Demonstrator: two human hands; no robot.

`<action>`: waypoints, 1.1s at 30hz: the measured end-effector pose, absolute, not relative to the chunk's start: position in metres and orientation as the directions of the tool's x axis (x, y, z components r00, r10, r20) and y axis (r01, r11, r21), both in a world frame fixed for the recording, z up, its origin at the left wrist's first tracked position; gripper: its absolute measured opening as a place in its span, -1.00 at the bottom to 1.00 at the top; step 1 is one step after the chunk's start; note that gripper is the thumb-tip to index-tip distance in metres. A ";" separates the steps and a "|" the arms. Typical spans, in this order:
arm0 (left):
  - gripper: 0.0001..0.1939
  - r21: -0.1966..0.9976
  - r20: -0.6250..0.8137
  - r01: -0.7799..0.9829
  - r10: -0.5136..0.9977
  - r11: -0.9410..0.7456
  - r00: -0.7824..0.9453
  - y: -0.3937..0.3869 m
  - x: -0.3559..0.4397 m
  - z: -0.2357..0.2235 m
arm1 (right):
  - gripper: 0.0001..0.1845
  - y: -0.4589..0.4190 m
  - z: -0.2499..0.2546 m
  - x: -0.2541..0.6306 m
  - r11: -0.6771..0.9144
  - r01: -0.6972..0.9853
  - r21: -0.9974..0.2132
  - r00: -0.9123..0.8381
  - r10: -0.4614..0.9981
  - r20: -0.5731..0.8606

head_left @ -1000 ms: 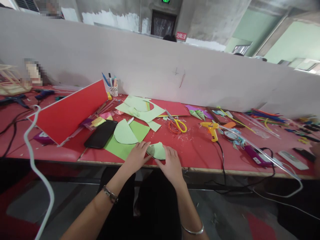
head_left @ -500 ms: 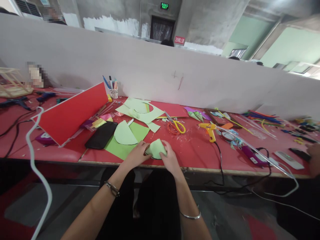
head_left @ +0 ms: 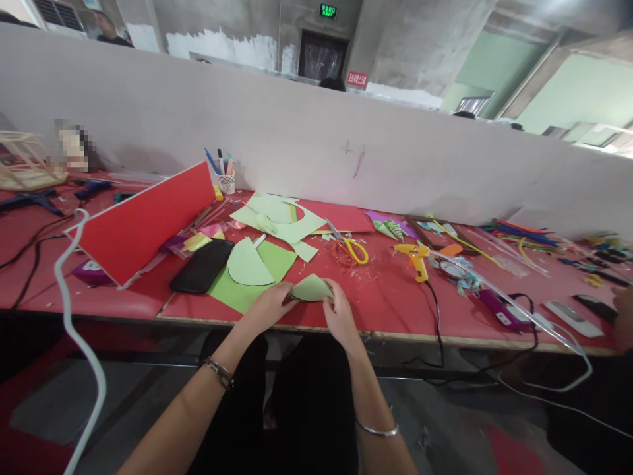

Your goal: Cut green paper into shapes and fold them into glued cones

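Between my two hands, just above the table's front edge, is a folded piece of light green paper. My left hand pinches its left end, and my right hand has its fingers closed on the right end. To the left, a light green paper cutout with a curved edge lies over a brighter green sheet. A black phone-like slab overlaps that sheet's left side. Beyond my hands lie yellow-handled scissors and a larger light green sheet with a hole cut in it.
A yellow glue gun with a black cord lies to the right, near a purple power strip. A red board leans at the left, beside a pen cup. A white cable hangs over the left edge. Another person's hand is at far right.
The held paper, rounded and bulging before, is now flatter and tilted, with a wide pointed shape. My right hand has shifted slightly right; both hands keep hold.
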State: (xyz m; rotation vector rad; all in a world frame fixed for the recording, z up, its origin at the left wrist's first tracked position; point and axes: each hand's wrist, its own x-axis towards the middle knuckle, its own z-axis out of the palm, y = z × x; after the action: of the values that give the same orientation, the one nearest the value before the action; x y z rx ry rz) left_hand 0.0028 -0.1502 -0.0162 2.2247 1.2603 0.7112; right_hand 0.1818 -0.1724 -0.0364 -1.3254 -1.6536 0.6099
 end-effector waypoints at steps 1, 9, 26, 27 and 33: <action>-0.85 0.628 0.196 0.628 0.875 -0.459 0.443 -0.150 0.003 -0.017 | -0.55 -0.173 -0.037 0.181 0.299 0.490 -0.819 -0.033 0.945 0.325; -0.84 0.651 0.220 0.586 0.859 -0.483 0.462 -0.149 0.000 -0.015 | -0.59 -0.170 -0.035 0.186 0.315 0.487 -0.815 -0.011 0.935 0.355; -0.89 0.645 0.191 0.617 0.877 -0.450 0.440 -0.150 0.003 -0.005 | -0.35 -0.169 -0.011 0.175 0.453 0.641 -0.619 -0.208 0.880 0.427; -0.88 0.643 0.204 0.612 0.873 -0.460 0.443 -0.149 0.004 -0.005 | -0.36 -0.169 -0.010 0.174 0.461 0.638 -0.617 -0.201 0.873 0.444; -0.73 0.618 0.219 0.642 0.884 -0.454 0.414 -0.150 -0.001 -0.004 | -0.59 -0.164 -0.013 0.183 0.357 0.647 -0.674 -0.120 0.920 0.373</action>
State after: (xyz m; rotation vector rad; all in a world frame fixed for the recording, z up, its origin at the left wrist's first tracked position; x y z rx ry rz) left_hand -0.0011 -0.1503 -0.0043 2.2325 1.2987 0.7353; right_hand 0.1829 -0.1637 -0.0132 -1.3710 -1.8504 0.4485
